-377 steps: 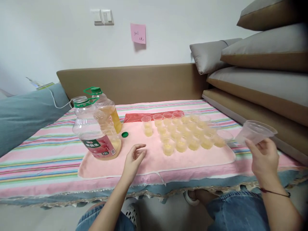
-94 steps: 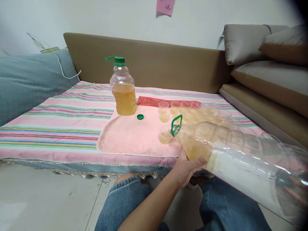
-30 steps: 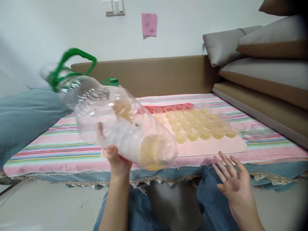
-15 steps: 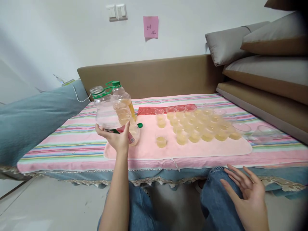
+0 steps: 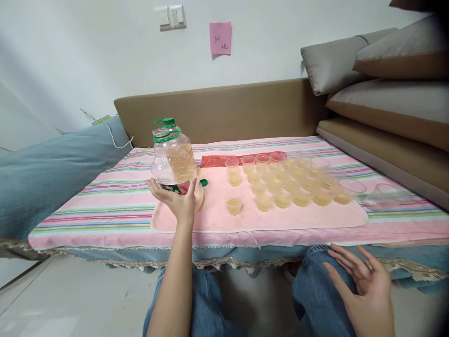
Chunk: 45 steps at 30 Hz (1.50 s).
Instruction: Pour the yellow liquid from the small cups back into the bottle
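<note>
My left hand is wrapped round a large clear plastic bottle with a green neck ring and an uncapped mouth. The bottle stands nearly upright, and its lower part is partly hidden by my fingers. Directly behind it is a second bottle with a green cap and yellowish liquid. A loose green cap lies to the right of them. A lone plastic cup of pale yellow liquid sits right of my left hand. My right hand rests by my knee, fingers apart, holding nothing.
Several filled cups crowd together on the pink mat. Clear cups lie on their side at the right. A red plastic wrapper lies behind the cups. Grey-brown cushions are stacked at the right, a blue bolster at the left.
My left hand has brought the uncapped bottle slightly to the right and from a tilt to nearly upright, in front of the capped bottle. My right hand has hardly moved.
</note>
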Tool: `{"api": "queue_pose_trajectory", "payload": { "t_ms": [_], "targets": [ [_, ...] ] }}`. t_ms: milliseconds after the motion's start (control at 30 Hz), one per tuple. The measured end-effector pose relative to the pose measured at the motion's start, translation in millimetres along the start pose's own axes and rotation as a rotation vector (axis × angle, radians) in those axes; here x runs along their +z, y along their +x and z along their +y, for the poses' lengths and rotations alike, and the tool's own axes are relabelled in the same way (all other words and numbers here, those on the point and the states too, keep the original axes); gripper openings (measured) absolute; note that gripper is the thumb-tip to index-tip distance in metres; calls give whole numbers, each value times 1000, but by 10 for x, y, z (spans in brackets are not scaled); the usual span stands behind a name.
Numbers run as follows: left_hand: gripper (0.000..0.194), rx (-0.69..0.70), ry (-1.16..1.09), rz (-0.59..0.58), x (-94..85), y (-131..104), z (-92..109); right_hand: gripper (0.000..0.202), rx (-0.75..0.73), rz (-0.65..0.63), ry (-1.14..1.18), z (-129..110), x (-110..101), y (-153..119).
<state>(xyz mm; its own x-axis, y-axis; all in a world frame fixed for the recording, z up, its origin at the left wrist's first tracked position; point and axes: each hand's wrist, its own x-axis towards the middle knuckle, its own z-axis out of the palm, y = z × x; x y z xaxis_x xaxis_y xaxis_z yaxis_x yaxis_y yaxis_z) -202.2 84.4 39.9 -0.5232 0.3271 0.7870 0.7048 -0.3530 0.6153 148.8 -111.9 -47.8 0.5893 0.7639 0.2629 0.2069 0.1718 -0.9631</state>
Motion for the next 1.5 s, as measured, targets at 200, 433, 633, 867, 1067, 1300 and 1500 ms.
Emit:
{"api": "queue_pose_trajectory", "payload": {
  "t_ms": [200, 433, 633, 867, 1067, 1300, 1500],
  "targets": [
    [55, 348, -139, -290, -84, -375, 319, 83, -7, 8, -7, 13, -6, 12],
    [91, -111, -199, -771, 127, -836, 369, 82, -2, 3, -23, -25, -11, -19],
    [96, -368, -233, -872, 319, -991, 337, 84, 16, 13, -27, -13, -54, -18],
    [86, -431, -232, -815, 468, -987, 401, 84, 21, 28, -30, 30, -136, 17],
    [87, -445, -214, -797, 726, -928, 440, 90, 83, 65, -34, 1, -215, 46],
    [89, -455, -155, -766, 944, -861, 440, 88, 118, 81, -30, 98, -339, 70],
    [88, -478, -164, -758, 1010, -894, 421, 85, 128, 96, -32, 107, -368, 89]
  ]
}}
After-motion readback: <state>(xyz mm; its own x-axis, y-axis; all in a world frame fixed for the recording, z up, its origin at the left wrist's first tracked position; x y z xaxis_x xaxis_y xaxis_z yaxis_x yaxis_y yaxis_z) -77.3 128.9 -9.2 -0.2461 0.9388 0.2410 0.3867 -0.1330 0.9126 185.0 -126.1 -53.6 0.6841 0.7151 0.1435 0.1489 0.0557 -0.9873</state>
